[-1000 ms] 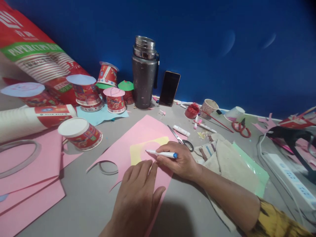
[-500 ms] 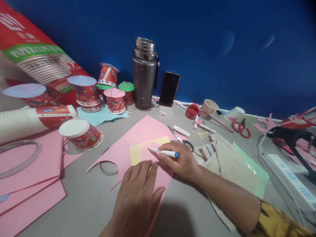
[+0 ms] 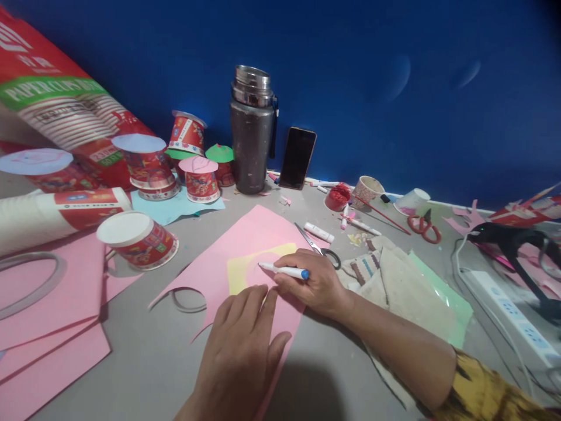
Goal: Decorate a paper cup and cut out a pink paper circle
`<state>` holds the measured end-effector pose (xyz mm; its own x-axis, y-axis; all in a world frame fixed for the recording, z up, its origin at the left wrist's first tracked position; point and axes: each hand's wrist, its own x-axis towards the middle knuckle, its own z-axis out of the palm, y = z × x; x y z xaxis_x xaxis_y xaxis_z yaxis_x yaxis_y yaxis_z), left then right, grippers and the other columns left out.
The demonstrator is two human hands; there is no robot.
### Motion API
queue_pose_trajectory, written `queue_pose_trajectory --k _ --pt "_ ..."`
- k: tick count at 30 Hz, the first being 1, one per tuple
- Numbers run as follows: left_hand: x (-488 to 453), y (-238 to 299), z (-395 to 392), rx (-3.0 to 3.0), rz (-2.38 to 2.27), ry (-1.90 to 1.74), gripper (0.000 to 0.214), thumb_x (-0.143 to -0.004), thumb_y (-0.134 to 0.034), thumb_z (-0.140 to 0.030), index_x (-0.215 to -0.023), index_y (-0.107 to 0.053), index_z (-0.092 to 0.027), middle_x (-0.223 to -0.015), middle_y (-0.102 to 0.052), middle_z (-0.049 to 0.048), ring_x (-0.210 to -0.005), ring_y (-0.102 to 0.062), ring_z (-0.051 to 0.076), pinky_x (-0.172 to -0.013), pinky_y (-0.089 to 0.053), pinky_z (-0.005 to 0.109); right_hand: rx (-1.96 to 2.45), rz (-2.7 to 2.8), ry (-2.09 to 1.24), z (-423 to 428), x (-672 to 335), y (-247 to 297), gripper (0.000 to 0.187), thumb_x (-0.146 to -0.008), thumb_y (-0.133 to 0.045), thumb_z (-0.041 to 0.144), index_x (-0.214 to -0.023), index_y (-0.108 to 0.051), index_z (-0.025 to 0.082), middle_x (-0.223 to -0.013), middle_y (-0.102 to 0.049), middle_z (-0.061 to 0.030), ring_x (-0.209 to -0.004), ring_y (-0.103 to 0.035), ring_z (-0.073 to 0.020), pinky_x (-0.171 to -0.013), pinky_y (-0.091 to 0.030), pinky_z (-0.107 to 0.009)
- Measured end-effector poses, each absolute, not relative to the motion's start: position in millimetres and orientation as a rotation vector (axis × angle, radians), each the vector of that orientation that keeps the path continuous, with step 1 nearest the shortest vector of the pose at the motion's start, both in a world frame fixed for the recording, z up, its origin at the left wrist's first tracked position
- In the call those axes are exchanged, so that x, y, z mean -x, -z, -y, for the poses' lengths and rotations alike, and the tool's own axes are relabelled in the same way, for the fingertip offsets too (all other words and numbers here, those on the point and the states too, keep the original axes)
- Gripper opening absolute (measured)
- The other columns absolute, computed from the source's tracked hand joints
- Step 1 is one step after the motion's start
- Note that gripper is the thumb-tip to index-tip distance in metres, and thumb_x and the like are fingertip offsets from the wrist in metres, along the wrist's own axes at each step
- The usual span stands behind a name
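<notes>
My right hand (image 3: 318, 286) grips a white marker with a blue end (image 3: 284, 271), its tip resting at the edge of a yellow paper piece (image 3: 245, 270) on a pink sheet (image 3: 245, 242). My left hand (image 3: 243, 351) lies flat on that pink sheet, fingers stretched out and pressing beside the yellow piece. A cut-out arc shows in the sheet's left edge. Grey-handled scissors (image 3: 318, 245) lie just behind my right hand.
Red paper cups (image 3: 138, 240) and a cup sleeve (image 3: 56, 213) crowd the left. A steel flask (image 3: 252, 131) and phone (image 3: 298, 158) stand by the blue wall. A cloth (image 3: 394, 275), red scissors (image 3: 421, 225), glue stick, pens and a power strip (image 3: 504, 307) lie to the right.
The marker tip shifted slightly along the yellow paper's edge. My left hand stayed pressed on the pink sheet; the view drifted a little.
</notes>
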<state>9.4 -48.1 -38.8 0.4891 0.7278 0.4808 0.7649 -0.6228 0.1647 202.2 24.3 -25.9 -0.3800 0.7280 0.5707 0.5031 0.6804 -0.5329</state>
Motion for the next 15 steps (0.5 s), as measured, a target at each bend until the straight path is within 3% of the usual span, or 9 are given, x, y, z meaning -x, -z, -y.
queue_pose_trajectory --k 15 --pt "-10.3 41.7 49.2 2.685 1.385 0.827 0.029 -0.098 -0.056 -0.027 -0.123 -0.063 -0.013 -0.114 -0.07 0.016 -0.099 -0.063 0.033 -0.082 -0.048 0.047 0.888 2.125 -0.239 -19.5 -201.9 23.6 0.019 -0.104 -0.064 0.039 -0.106 -0.073 0.022 -0.092 -0.083 -0.0047 -0.075 -0.071 -0.0182 -0.074 -0.053 -0.03"
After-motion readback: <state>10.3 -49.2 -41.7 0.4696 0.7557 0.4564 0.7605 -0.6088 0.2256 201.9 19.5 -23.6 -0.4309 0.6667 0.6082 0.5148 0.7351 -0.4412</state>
